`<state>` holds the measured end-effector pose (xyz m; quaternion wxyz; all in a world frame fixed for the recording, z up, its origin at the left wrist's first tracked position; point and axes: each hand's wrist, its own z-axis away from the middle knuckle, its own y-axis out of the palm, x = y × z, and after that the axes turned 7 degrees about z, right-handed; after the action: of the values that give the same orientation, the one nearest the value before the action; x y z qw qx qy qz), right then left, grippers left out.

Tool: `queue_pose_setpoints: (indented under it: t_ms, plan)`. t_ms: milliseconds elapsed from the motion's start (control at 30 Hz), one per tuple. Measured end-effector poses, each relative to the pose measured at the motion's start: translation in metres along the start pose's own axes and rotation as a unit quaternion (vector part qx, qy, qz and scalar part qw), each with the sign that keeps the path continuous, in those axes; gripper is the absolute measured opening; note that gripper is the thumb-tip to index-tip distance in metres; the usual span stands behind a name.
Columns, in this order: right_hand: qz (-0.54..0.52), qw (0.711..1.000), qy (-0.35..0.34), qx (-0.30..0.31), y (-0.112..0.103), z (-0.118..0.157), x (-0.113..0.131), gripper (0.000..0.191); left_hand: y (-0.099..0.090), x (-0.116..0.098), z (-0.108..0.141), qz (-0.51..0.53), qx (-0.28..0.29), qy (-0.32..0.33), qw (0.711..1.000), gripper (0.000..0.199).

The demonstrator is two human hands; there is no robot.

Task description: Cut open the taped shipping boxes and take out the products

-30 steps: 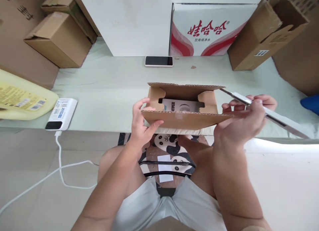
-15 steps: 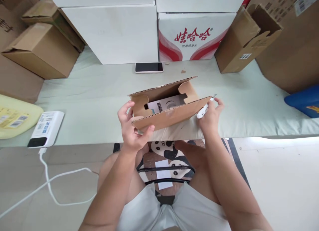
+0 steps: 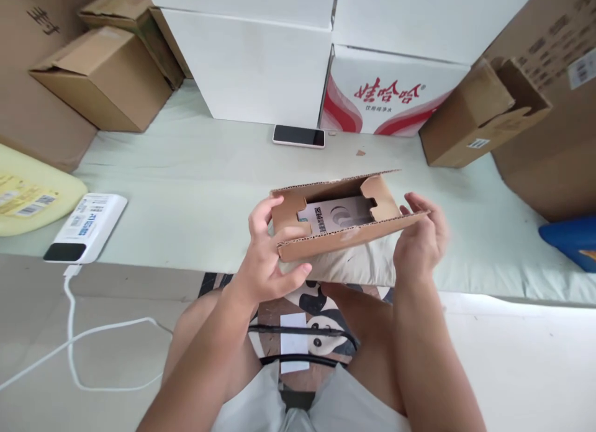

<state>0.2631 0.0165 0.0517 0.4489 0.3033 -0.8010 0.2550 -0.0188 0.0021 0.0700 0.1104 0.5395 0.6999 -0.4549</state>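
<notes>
An open cardboard box [image 3: 338, 239] is tilted at the bench's front edge, its long flaps raised. Inside lies a white printed carton [image 3: 342, 213] with dark lettering and a grey ring picture. My left hand [image 3: 270, 252] is closed round the box's left end, the fingers on its end flap and the thumb stretched along the front below. At the right corner, my right hand [image 3: 421, 239] is curled against the front flap and slightly blurred. The white utility knife seen in it earlier is hidden now, and none shows on the bench.
A phone [image 3: 298, 136] lies before stacked white boxes [image 3: 251, 66]. An open cardboard box [image 3: 465, 125] stands at right, near a blue container [image 3: 568, 241]. On the left are a white device [image 3: 88, 227] with a cable [image 3: 72, 333] and a yellow jug [image 3: 35, 193].
The view has tilted and shifted. The box stays between both hands, tipped slightly more. My right hand has turned at the right corner, and the utility knife has gone out of sight.
</notes>
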Motion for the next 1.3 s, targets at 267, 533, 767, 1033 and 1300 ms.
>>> queue_pose_setpoints:
  t_ms: [267,533,767,1033,1300]
  plan:
    - [-0.133,0.960,-0.202,0.137,-0.008,0.021,0.046,0.041,-0.018,0.002,0.003,0.077,0.015,0.017,0.997,0.046]
    - [0.008,0.914,-0.242,0.325,-0.021,0.015,0.049,0.051,-0.033,0.007,0.002,0.103,0.042,0.013,0.994,0.064]
    - [0.015,0.921,-0.277,0.274,-0.015,0.018,0.047,0.048,-0.037,0.008,0.002,0.088,0.057,-0.002,0.994,0.073]
    - [0.048,0.956,-0.280,0.070,-0.006,0.035,0.043,0.036,-0.021,0.016,0.006,0.090,-0.148,-0.001,0.985,0.059]
    - [0.063,0.943,-0.324,0.032,-0.001,0.033,0.045,0.035,-0.051,-0.048,-0.012,-0.006,-0.207,0.028,0.978,0.029]
